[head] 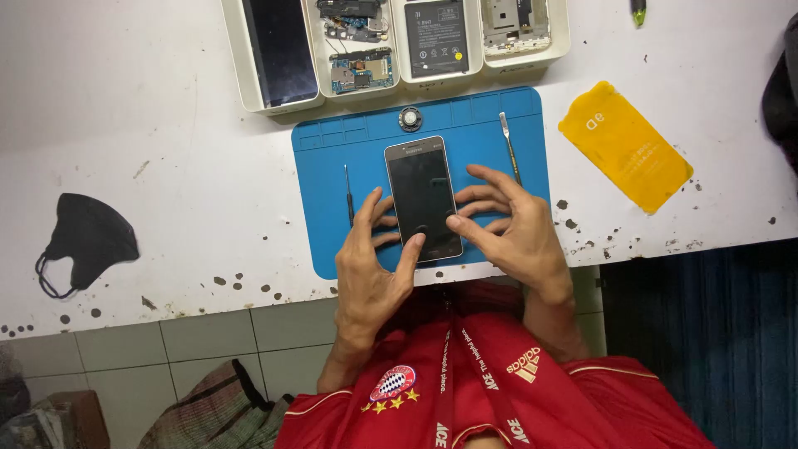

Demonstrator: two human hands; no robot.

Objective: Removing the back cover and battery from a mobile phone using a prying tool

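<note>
A dark smartphone (420, 191) lies face up on a blue work mat (324, 158) on a white table. My left hand (370, 262) rests at the phone's lower left, its thumb on the bottom edge of the screen. My right hand (507, 229) lies against the phone's right side, thumb on the lower right of the screen, fingers spread on the mat. Neither hand lifts the phone. A thin black screwdriver (348, 193) lies just left of my left fingers. A metal pry tool (509, 143) lies above my right fingers.
White trays (235, 62) at the table's far edge hold a phone screen (280, 48), circuit boards (359, 68), a battery (435, 37) and a metal frame (515, 23). A small round part (410, 119) sits atop the mat. A yellow film (623, 143) lies right, a black face mask (87, 237) left.
</note>
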